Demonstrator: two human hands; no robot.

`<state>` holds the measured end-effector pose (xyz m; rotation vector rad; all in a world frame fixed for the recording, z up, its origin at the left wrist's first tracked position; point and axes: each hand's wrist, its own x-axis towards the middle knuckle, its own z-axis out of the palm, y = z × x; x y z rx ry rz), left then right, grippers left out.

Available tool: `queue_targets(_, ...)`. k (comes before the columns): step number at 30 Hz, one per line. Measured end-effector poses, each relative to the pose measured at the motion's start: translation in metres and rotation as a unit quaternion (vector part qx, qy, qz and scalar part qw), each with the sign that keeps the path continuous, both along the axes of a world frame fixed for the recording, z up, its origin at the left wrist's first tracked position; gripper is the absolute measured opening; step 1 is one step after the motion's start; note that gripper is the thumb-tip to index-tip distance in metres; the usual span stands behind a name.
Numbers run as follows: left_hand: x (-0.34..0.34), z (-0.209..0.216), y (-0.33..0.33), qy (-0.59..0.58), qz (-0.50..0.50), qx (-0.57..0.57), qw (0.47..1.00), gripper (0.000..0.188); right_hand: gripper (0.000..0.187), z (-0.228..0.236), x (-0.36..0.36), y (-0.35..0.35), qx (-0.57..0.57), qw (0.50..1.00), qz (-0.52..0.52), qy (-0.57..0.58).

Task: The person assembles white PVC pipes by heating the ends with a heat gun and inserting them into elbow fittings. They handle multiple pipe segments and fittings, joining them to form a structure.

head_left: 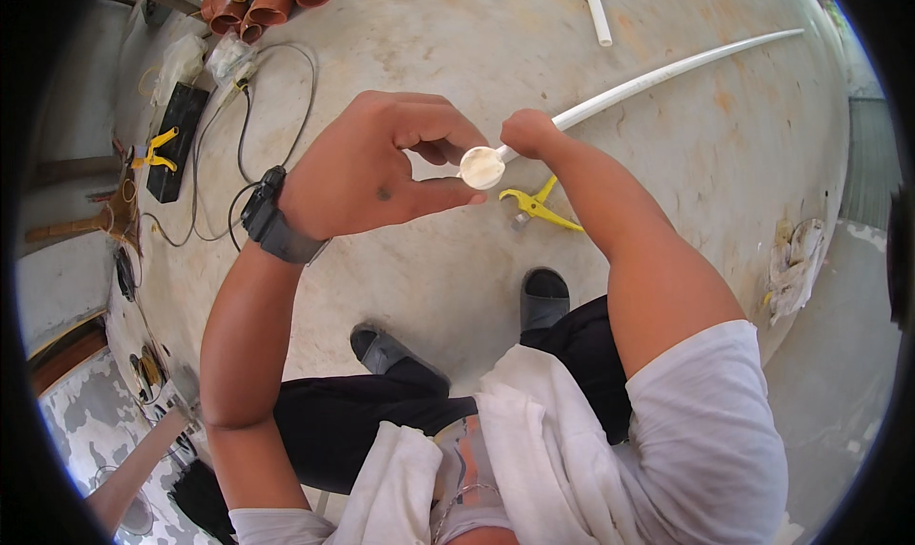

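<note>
A long white plastic pipe (658,76) reaches from the middle of the view toward the far right. My right hand (530,133) is closed around it close to its near end. At that end is a small round white pipe fitting (482,167) with a cream-coloured, disc-like face. My left hand (381,164) pinches the fitting between thumb and fingers; a black watch (272,219) is on that wrist. Some fingertips are hidden behind the fitting. Below the hands, a yellow-handled cutter-like tool (541,207) lies on the floor.
Another white pipe (597,11) lies at the far side. Brown-orange pipes (272,1) are stacked far left. A long black box (178,143) with a yellow tool (157,151) and a looping black cable (246,125) are at left. Crumpled white material (797,264) lies at right.
</note>
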<state>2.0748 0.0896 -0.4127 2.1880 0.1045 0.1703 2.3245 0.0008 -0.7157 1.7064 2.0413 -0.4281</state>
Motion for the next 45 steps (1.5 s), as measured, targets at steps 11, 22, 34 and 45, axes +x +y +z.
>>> queue_targets(11, -0.001, 0.006, 0.001, -0.009, 0.032, 0.06, 0.998, 0.022, 0.018, 0.01, 0.001, 0.0, -0.017, 1.0, -0.004, -0.024)
queue_targets(22, -0.004, 0.002, 0.008, 0.006, 0.032, 0.043, 0.999, 0.028, 0.018, 0.011, -0.001, 0.0, -0.013, 1.0, -0.005, -0.02)
queue_targets(34, -0.005, -0.001, 0.009, 0.001, 0.031, 0.03, 0.999, 0.029, 0.017, 0.013, -0.001, 0.002, -0.014, 0.999, 0.018, -0.029)
queue_targets(45, -0.006, -0.001, 0.01, -0.001, 0.029, 0.02, 0.999, 0.027, 0.018, 0.006, 0.0, 0.001, -0.008, 1.0, -0.016, -0.015)
